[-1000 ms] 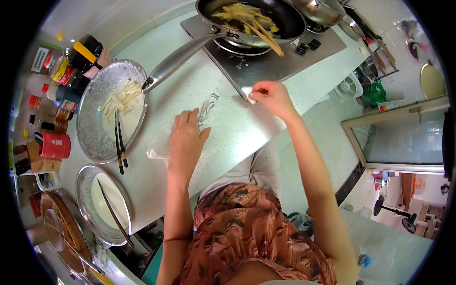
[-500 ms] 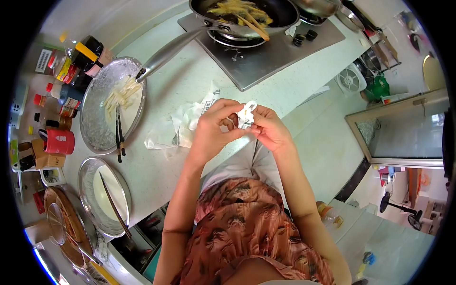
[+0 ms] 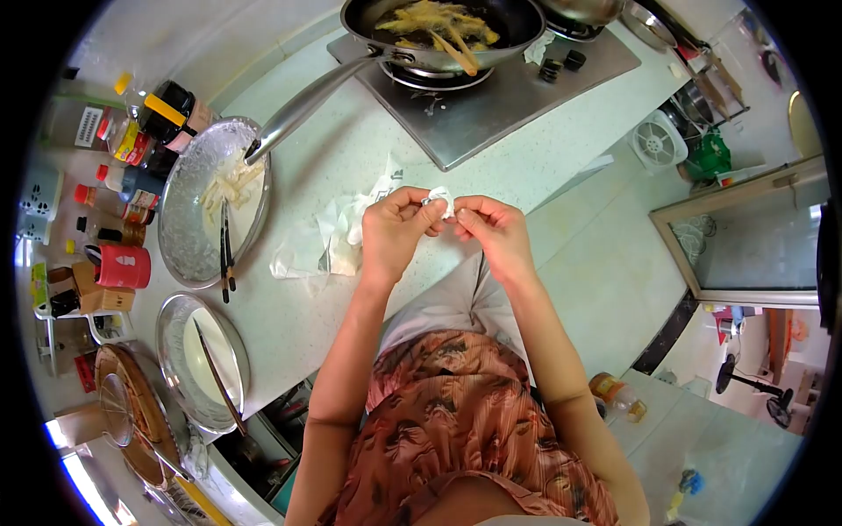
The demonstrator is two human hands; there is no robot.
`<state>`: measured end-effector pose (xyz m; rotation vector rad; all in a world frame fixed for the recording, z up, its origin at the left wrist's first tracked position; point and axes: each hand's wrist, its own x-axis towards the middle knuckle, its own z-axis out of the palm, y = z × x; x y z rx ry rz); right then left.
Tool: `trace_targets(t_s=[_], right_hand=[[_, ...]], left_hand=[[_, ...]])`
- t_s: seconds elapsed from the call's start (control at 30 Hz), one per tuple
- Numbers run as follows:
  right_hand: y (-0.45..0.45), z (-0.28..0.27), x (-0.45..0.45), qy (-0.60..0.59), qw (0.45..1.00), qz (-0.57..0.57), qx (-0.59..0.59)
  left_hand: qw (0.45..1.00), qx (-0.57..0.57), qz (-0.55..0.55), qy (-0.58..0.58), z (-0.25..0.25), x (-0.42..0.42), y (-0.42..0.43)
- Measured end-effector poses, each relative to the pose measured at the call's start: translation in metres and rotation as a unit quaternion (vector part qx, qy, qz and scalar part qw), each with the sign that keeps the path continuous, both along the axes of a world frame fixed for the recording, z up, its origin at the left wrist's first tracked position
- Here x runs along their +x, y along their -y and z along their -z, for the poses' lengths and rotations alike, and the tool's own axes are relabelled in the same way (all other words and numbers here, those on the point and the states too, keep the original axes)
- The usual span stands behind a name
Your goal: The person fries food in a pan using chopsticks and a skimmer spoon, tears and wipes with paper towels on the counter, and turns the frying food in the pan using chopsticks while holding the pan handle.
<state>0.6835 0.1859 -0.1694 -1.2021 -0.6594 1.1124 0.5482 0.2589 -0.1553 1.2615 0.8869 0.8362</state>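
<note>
Countertop (image 3: 311, 180), left hand (image 3: 395, 235) half-closed on wad (image 3: 441, 202)

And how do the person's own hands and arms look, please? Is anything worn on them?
The left hand and the right hand are bare, with no gloves. I see no sleeves, watch or bracelet on the forearms. The person wears a shiny reddish-brown top with a dark pattern and light grey trousers.
</note>
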Motion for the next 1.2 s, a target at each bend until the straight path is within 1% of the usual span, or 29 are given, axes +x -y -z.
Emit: trace_targets(t_s=[0.1, 0.2, 0.23, 0.3, 0.4, 0.5, 0.6, 0.7, 0.73, 0.83, 0.87, 0.97, 1.0, 1.1, 1.17, 1.2], right_hand=[[-0.004, 0.001, 0.001, -0.038, 0.999, 0.012, -0.010], [-0.013, 0.011, 0.006, 0.012, 1.000, 0.004, -0.008], [-0.017, 0.015, 0.008, 0.048, 0.999, 0.013, -0.016], [-0.023, 0.023, 0.013, 0.121, 0.992, 0.031, -0.035], [-0.032, 0.029, 0.020, 0.188, 0.980, 0.069, 0.019], [-0.031, 0.016, 0.027, 0.207, 0.977, 0.047, 0.007], [-0.027, 0.015, 0.029, 0.200, 0.978, 0.052, 0.010], [-0.022, 0.021, 0.032, 0.179, 0.981, 0.077, -0.002], [-0.021, 0.023, 0.033, 0.175, 0.981, 0.083, -0.001], [-0.021, 0.028, 0.034, 0.162, 0.982, 0.093, 0.001], [-0.022, 0.029, 0.034, 0.156, 0.983, 0.092, 0.001], [-0.025, 0.027, 0.036, 0.159, 0.984, 0.084, 0.009], [-0.025, 0.024, 0.039, 0.164, 0.983, 0.084, 0.014], [-0.018, 0.012, 0.058, 0.140, 0.984, 0.111, 0.020], [-0.012, 0.009, 0.073, 0.174, 0.976, 0.128, 0.032], [-0.010, 0.004, 0.078, 0.183, 0.973, 0.137, 0.036]], left_hand=[[1.000, -0.025, 0.004, -0.001, 0.002, 0.002, -0.008], [0.995, 0.018, 0.015, -0.098, -0.009, 0.007, -0.009], [0.983, 0.109, 0.004, -0.146, -0.010, 0.008, -0.013], [0.929, 0.286, -0.019, -0.236, -0.006, 0.012, -0.025], [0.886, 0.385, -0.052, -0.254, 0.006, 0.024, -0.069], [0.890, 0.337, -0.105, -0.290, 0.017, 0.044, -0.113], [0.851, 0.390, -0.115, -0.332, 0.044, 0.065, -0.151], [0.810, 0.431, -0.123, -0.379, 0.059, 0.096, -0.150], [0.805, 0.446, -0.118, -0.374, 0.052, 0.103, -0.138], [0.791, 0.479, -0.074, -0.374, 0.051, 0.114, -0.132], [0.790, 0.472, -0.052, -0.388, 0.048, 0.115, -0.131], [0.784, 0.507, -0.031, -0.356, 0.049, 0.109, -0.134], [0.801, 0.490, -0.011, -0.344, 0.049, 0.103, -0.133], [0.785, 0.441, 0.122, -0.418, 0.018, 0.065, -0.125], [0.887, 0.300, 0.045, -0.348, -0.001, 0.036, -0.121], [0.890, 0.291, 0.010, -0.352, -0.004, 0.020, -0.122]])
